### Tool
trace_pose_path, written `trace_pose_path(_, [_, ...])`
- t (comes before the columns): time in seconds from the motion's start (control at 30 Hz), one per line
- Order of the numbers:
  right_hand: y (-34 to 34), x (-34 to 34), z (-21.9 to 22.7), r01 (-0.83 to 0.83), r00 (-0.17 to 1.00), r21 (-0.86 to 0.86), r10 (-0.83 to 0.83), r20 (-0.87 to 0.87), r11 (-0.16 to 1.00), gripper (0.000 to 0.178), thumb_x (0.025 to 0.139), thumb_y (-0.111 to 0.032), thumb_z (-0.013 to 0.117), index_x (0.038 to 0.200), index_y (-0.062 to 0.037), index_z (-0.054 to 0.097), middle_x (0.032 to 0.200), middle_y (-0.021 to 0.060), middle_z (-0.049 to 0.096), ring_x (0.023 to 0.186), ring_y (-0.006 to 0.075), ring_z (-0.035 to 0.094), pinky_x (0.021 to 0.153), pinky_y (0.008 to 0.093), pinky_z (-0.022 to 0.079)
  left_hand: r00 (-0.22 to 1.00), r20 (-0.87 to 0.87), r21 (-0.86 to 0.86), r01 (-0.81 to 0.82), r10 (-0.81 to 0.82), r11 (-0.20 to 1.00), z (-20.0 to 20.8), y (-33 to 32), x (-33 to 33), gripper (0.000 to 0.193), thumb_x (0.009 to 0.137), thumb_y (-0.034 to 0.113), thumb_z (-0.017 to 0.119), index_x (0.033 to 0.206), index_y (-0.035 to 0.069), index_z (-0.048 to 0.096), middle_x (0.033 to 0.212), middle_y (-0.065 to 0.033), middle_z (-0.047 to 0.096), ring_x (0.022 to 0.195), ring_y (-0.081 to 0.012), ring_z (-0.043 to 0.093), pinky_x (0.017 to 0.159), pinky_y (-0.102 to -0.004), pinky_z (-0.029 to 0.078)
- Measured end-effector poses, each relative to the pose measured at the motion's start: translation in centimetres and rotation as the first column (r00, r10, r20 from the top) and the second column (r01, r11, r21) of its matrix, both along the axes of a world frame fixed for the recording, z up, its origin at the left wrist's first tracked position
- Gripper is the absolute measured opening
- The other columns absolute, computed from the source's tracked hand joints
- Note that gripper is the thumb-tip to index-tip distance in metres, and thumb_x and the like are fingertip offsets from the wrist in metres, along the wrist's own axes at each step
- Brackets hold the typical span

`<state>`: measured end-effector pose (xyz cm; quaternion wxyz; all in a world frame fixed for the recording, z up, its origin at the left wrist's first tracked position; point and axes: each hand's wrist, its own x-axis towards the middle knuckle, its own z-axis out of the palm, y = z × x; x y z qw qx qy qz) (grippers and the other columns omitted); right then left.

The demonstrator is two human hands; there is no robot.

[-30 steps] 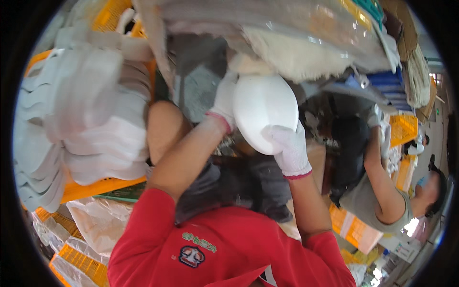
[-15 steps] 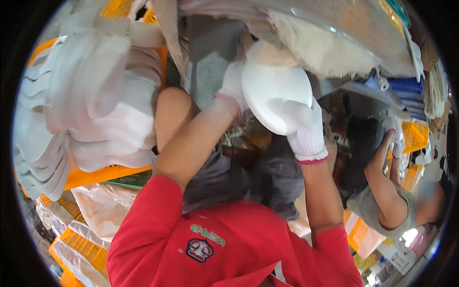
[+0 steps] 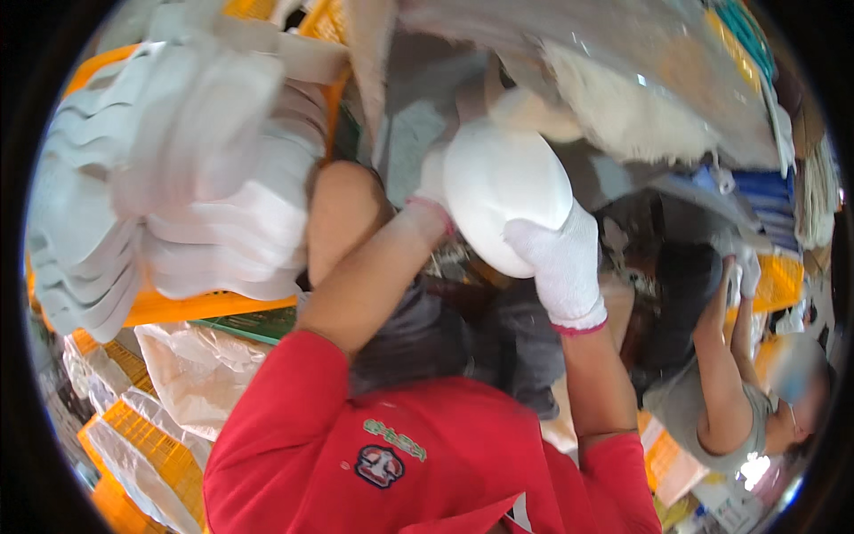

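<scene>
A smooth white oval dish (image 3: 507,182) is tilted up in front of me, its glossy face toward me. My right hand (image 3: 560,258), in a white knit glove, grips its lower right edge with the thumb laid across the face. At the left edge is my left hand (image 3: 432,178), also gloved; it holds the dish with its fingers hidden behind it. The far end of the dish meets a pale cream rounded pad (image 3: 538,114), which looks like a cloth buffing wheel, though much of it is hidden. Whether the two touch, I cannot tell.
Wavy-edged white dishes (image 3: 222,245) stand stacked in an orange crate (image 3: 169,310) on the left. A plastic-covered hood (image 3: 569,36) with fluffy cream material (image 3: 623,107) hangs ahead. On the right, another person (image 3: 725,400) works with gloved hands. More orange crates (image 3: 142,440) lie lower left.
The dish and both hands sit slightly lower in the picture, and the whole view has shifted a little. Both hands keep their hold on the dish.
</scene>
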<state>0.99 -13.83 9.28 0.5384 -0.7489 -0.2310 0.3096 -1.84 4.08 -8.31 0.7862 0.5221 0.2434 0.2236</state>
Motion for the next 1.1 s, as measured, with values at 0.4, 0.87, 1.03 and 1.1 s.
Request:
trace_pose_path(0.4, [-2.9,-0.8,-4.7,0.232,0.954,0.259,-0.167,-0.249,0.938,0.035,0.096,-0.007,0.077,0.129,0.0043,0.074,0.117,0.0105,0.079,0.104,0.0184,0.075,0.091,0.0351,0.061,0.996,-0.084,0.217,0.041,-0.024,0.975,4.2,1.9,3.1,0.042,0.116,0.036,0.056,0.134,0.001,0.071,0.121,-0.0139,0.078,0.107,-0.0252,0.077,0.098,-0.0385,0.062])
trace_pose_path(0.87, [-7.8,-1.0,-3.3,0.084,0.989,-0.183,-0.105,-0.106,0.979,0.047,0.092,-0.004,0.079,0.138,0.0047,0.071,0.126,0.0132,0.078,0.110,0.0211,0.075,0.096,0.0360,0.062,0.992,0.109,-0.415,0.102,-0.061,0.904,6.3,-2.7,-0.5,0.039,0.119,0.033,0.046,0.132,0.006,0.070,0.117,-0.0116,0.075,0.106,-0.0237,0.072,0.095,-0.0375,0.060])
trace_pose_path(1.03, [-13.0,1.0,-2.9,-0.095,0.953,-0.414,0.203,0.224,0.905,0.046,0.096,-0.011,0.079,0.139,0.0034,0.072,0.129,0.0146,0.079,0.115,0.0233,0.075,0.100,0.0356,0.060,0.738,-0.437,0.236,0.645,-0.513,0.727,15.2,-1.8,-13.6,0.056,0.109,0.059,0.056,0.126,0.008,0.073,0.100,-0.0118,0.075,0.094,-0.0295,0.074,0.085,-0.0404,0.058])
trace_pose_path(1.1, [-15.9,0.7,-2.8,0.015,0.929,-0.507,0.175,0.325,0.862,0.046,0.098,-0.013,0.079,0.140,0.0029,0.072,0.131,0.0151,0.078,0.117,0.0241,0.075,0.102,0.0354,0.059,0.978,-0.208,0.845,0.175,0.009,0.506,20.5,0.1,-21.6,0.050,0.094,0.056,0.081,0.115,0.010,0.077,0.093,-0.0139,0.075,0.094,-0.0338,0.077,0.080,-0.0434,0.060])
